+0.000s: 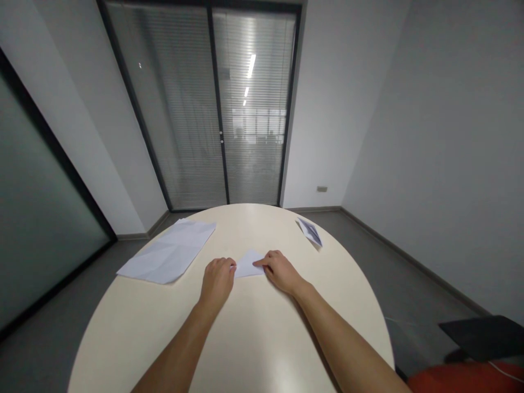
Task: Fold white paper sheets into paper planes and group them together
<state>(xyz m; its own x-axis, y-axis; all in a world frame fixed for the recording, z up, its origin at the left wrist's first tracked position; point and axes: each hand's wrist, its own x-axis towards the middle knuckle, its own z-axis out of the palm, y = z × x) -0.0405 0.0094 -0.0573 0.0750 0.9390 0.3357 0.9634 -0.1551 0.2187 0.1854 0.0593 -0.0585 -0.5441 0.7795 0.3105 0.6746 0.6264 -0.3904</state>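
Observation:
A small white sheet of folded paper (247,265), roughly triangular with its peak pointing away from me, lies on the round cream table (245,327). My left hand (218,281) is closed, with thumb and finger pinching the paper's left corner. At the right side, my right hand (282,273) has its index finger stretched over the paper and pressing on it. Its other fingers are curled by the right corner, which they partly hide.
Large creased white sheets (172,251) lie at the table's left edge. A folded paper piece with a dark inside (310,232) stands near the far right edge. Beyond are glass doors with blinds (221,109). A black flat object (485,335) and red seat (466,377) are at lower right.

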